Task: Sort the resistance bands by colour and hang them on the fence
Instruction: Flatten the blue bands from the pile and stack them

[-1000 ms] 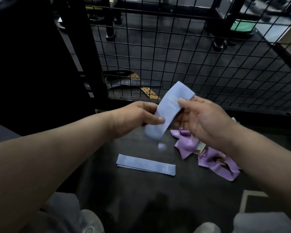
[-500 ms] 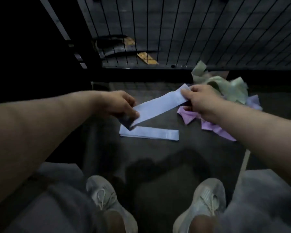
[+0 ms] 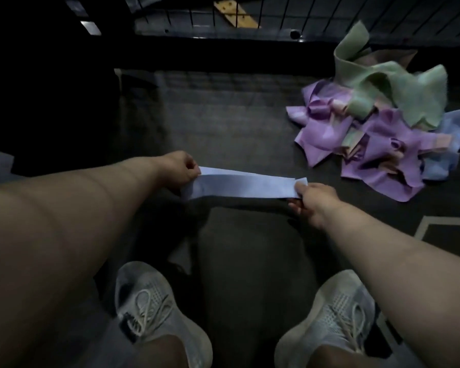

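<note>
Dark gym floor (image 3: 237, 115), edged at the top by the lower bars of a black wire fence (image 3: 316, 17). Heaped at the right, near the fence foot: a tangled pile of resistance bands (image 3: 369, 144), with crumpled green bands (image 3: 409, 94) on top, purple bands (image 3: 322, 131) below and in front, and bits of pale blue at the right edge. Planted at the bottom of the view: a pair of pale lace-up shoes (image 3: 149, 301), toes toward the fence. Stretched flat and level between both hands, left of the pile and apart from it: one pale blue band (image 3: 245, 185), a smooth wide strip, slightly twisted at its left end. Pinched there by the curled fingers and thumb of the left hand (image 3: 178, 168); gripped at the other end between thumb and curled fingers of the right hand (image 3: 311, 200). Glimpsed just behind its far edge: a second pale blue band (image 3: 218, 171), flat on the floor.
</note>
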`<state>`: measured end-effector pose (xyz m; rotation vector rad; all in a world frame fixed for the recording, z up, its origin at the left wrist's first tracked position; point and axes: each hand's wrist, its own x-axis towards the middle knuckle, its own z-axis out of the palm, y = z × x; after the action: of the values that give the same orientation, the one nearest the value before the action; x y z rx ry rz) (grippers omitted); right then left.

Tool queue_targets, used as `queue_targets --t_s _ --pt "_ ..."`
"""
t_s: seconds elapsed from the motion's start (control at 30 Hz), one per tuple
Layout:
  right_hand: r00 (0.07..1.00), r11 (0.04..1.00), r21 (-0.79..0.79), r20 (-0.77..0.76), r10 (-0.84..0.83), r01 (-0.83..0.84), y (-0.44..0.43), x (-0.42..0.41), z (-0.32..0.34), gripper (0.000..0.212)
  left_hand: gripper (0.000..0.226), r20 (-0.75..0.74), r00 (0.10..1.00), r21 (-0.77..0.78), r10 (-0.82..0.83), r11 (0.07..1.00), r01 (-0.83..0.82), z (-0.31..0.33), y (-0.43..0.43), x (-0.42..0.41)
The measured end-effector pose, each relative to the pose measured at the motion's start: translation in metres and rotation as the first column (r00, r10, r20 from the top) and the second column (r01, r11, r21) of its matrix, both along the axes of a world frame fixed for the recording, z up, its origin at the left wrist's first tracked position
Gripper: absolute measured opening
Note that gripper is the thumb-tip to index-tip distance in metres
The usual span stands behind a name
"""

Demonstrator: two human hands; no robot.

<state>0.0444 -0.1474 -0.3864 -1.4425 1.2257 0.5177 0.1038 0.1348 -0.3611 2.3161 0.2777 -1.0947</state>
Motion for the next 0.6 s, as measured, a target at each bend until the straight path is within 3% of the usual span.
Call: queue_targets --t_s 0.2,0.4,0.5,0.6 --pt "0.993 0.987 -0.109 -0.015 0.113 -0.114 -0.001 -0.005 -0.032 0.008 0.015 0.268 0.962 0.045 0.058 0.996 -0.073 -0.033 -0.001 0.013" --pt "0.951 0.924 -0.27 0.076 0.3 -0.27 -0.001 0.002 -0.048 0.011 0.012 0.291 0.947 0.091 0.133 0.982 -0.166 -0.062 -0.003 0.007" --pt "0.824 0.737 -0.434 -0.022 0.566 -0.518 -0.006 0.001 -0.048 0.028 0.017 0.293 0.951 0.147 0.1 0.978 -0.148 -0.071 -0.002 0.004" --pt "0.597 0.418 -0.593 -0.136 0.791 -0.688 -0.007 -0.003 -0.042 0.059 0.025 0.267 0.948 0.335 -0.173 0.939 0.076 -0.068 -0.001 -0.003"
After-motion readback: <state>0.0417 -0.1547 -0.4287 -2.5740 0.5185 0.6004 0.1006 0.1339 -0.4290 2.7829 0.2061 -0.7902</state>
